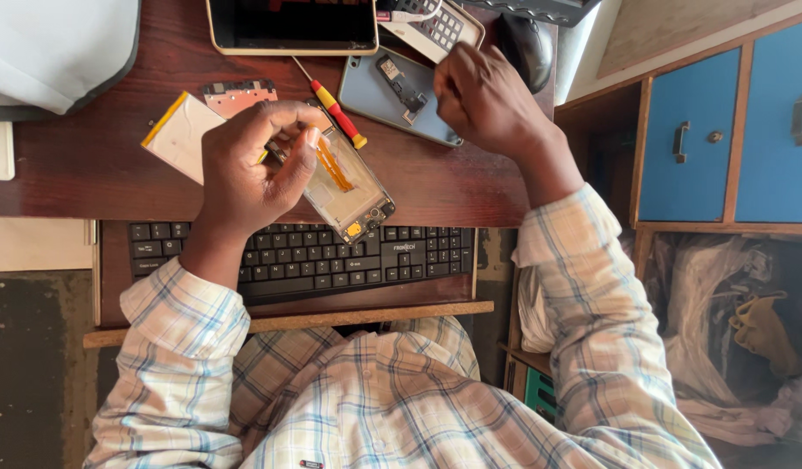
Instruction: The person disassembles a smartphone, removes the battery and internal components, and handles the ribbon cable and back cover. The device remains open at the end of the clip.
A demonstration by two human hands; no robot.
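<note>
A: Entry, head view. Left hand (249,165) curled around an opened phone frame (347,184), thumb and fingers pinching its upper end; the frame lies tilted across the front edge of the dark wooden desk (88,165), lower corner over the black keyboard (305,252).

B: Interior?

A: Exposed. Orange flex strip (334,165) runs along the middle of the frame. Judged step: disassembly, working on the inside of the frame.

B: Right hand?

A: Right hand (483,97) raised, closed into a loose fist above the blue-grey back cover (399,97). Cannot tell whether it pinches anything; nothing shows between the fingers.

B: Tools nearby?

A: Red-and-yellow screwdriver (338,113) flat on the desk, just beside the frame's upper end and touching neither hand. A pale flat battery (177,135) sits left of the left hand, partly hidden by it.

B: What would a next move call for?

A: My judgement: steady grip on the frame, gentle handling near the flex strip, which looks thin and easily torn
</note>
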